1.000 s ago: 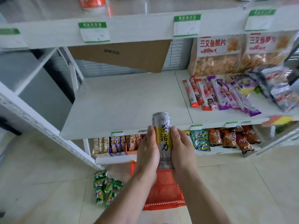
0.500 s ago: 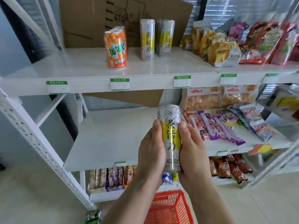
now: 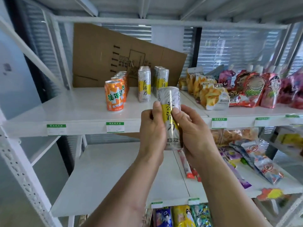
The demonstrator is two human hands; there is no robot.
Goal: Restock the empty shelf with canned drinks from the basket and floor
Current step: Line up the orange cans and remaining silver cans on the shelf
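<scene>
A: Which step is this, do you reckon?

B: The carry-up. A tall slim silver can with a yellow label band (image 3: 170, 118) is upright between both hands, in the air in front of the edge of the white metal upper shelf (image 3: 78, 112). The left hand (image 3: 151, 128) wraps its left side with the thumb up along the label; the right hand (image 3: 191, 128) curls round the right side and lower end. Both grips are closed on the can, neither loose.

A: And where does it belong?

B: My guess is with its own kind. Two rows of matching silver-and-yellow cans (image 3: 152, 84) stand on that shelf, running back towards a brown corrugated cardboard sheet (image 3: 118, 56) leaning at the rear. A row of short orange soda cans (image 3: 115, 97) stands just to their left.

A: So what does the next move call for?

B: Lifting the can a little above the shelf lip and forward, then setting it down upright at the front of one silver row, most likely the right one, which sits directly behind it. It should land flat, label out, without knocking the can behind.

A: Any crowding?

B: The yellow crinkled snack bags (image 3: 211, 95) sit just right of that row, so the right hand has less room there; one hand may have to let go first.
</scene>
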